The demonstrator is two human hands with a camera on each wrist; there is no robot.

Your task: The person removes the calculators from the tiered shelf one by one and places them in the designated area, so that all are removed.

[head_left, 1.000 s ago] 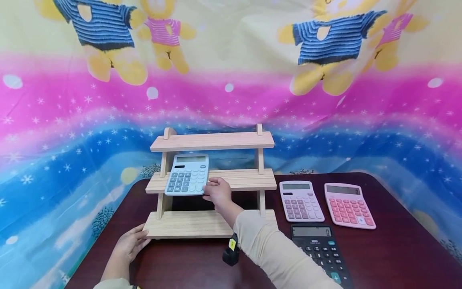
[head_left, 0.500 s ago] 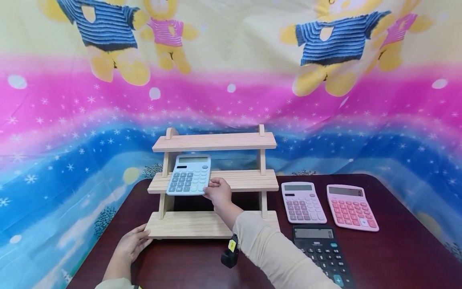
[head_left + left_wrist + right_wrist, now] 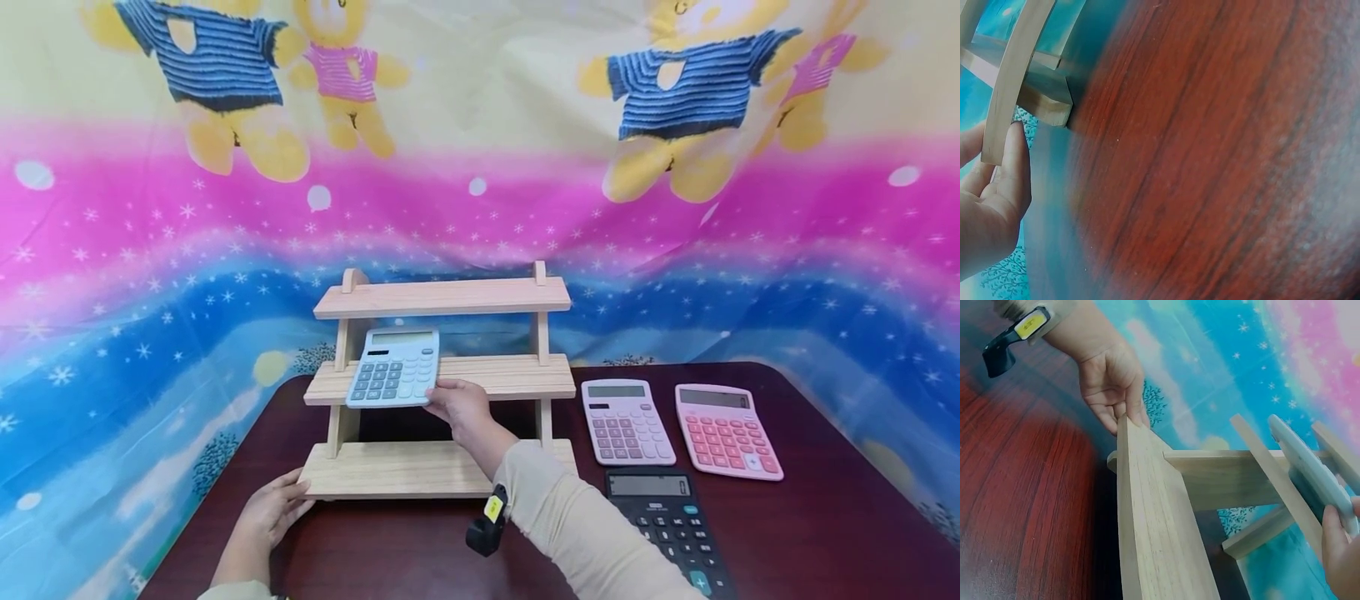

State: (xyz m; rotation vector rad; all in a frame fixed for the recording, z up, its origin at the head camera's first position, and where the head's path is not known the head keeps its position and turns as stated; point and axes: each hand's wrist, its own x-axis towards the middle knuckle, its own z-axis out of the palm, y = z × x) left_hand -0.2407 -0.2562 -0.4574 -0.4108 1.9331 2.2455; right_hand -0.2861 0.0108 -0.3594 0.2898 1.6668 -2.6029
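A light blue calculator [image 3: 395, 367] leans back over the left part of the wooden rack's middle shelf [image 3: 502, 377], keys facing out. My right hand [image 3: 467, 410] pinches its lower right corner. In the right wrist view the calculator [image 3: 1310, 464] appears edge-on by the shelf board, with my right fingers [image 3: 1334, 540] at its lower end. At the rack's lower left, my left hand [image 3: 272, 510] holds the end of the bottom shelf [image 3: 397, 471]. The left wrist view has this board end between the thumb and fingers of my left hand [image 3: 994, 200].
Right of the rack, a pale pink calculator [image 3: 628, 423] and a brighter pink calculator [image 3: 727, 431] lie on the dark red table [image 3: 840, 517]. A black calculator [image 3: 678, 525] lies nearer, partly behind my right sleeve [image 3: 592, 525]. A patterned cloth [image 3: 480, 217] hangs behind.
The calculator's top edge has dropped slightly, and the calculator has shifted a little right along the shelf. My right hand has turned slightly with it. My left hand stays on the bottom shelf.
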